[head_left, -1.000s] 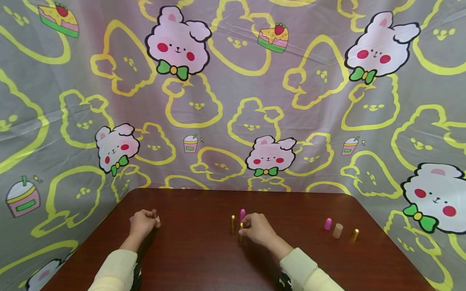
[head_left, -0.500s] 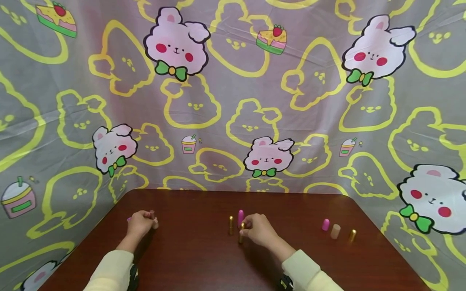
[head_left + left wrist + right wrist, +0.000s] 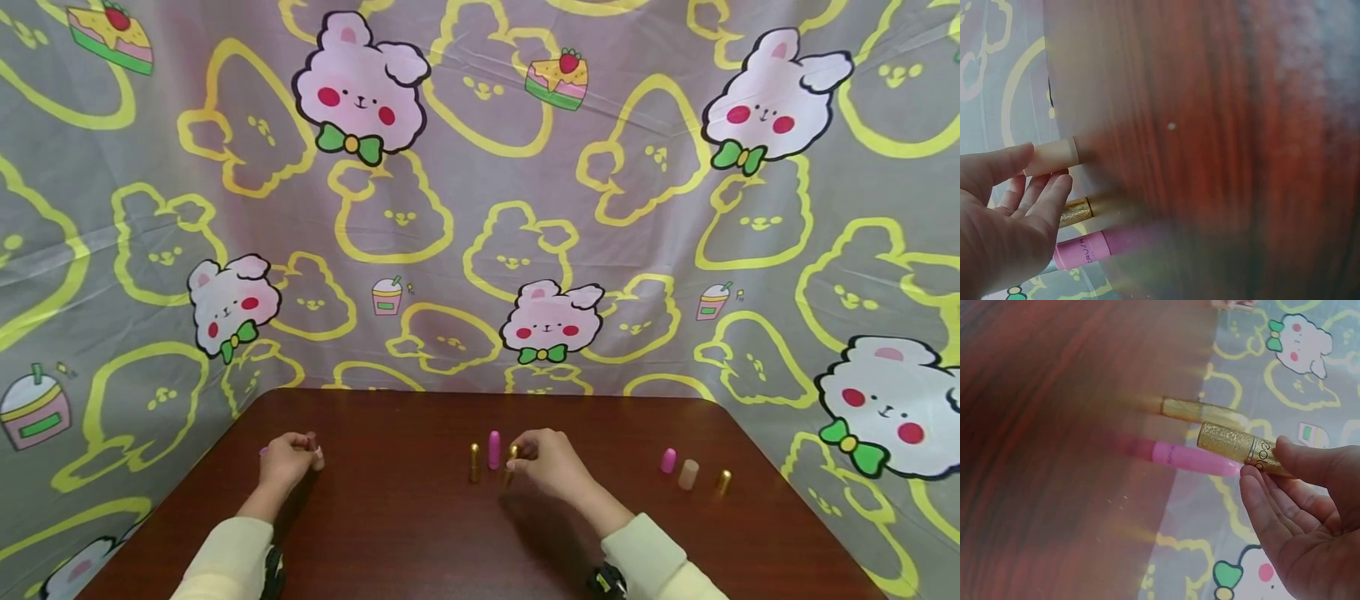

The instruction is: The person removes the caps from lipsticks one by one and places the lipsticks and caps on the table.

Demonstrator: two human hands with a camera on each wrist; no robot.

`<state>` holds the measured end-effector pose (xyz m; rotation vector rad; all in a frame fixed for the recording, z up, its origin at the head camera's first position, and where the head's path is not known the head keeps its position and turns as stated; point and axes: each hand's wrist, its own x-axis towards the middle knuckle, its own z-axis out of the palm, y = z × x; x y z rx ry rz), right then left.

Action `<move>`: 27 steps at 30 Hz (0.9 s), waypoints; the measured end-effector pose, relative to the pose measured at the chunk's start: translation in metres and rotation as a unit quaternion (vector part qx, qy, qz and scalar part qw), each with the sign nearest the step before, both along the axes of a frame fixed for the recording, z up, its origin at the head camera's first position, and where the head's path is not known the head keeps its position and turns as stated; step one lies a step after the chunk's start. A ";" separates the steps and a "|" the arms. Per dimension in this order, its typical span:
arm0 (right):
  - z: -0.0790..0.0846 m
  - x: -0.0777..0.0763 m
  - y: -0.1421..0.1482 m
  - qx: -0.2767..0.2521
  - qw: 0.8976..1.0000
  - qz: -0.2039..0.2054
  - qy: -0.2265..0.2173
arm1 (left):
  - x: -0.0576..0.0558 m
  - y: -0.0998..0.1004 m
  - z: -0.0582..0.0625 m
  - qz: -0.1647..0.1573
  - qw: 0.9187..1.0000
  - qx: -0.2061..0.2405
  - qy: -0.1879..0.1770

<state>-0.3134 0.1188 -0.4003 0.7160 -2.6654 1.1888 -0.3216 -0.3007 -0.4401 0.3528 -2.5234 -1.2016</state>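
Note:
At the left of the table, my left hand pinches a beige lipstick tube between thumb and fingers. A brownish-pink tip shows above it in the head view. Beside that hand stand a gold tube and a pink lettered tube, mostly hidden from the head view. Near the middle, my right hand pinches a gold lettered lipstick tube, raised a little off the table. Just left of it, a pink tube and another gold tube stand upright.
Toward the right of the brown table stand a short pink piece, a beige cylinder and a short gold piece, probably caps. A patterned cloth hangs around the table's back and sides.
My right hand has lifted the gold lipstick tube and carried it slightly right, away from the standing pink tube. My left hand keeps its hold at the same spot.

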 end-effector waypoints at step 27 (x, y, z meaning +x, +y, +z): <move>0.040 0.009 0.029 -0.115 0.992 -0.053 -0.016 | 0.004 0.008 0.011 0.003 0.999 0.002 0.041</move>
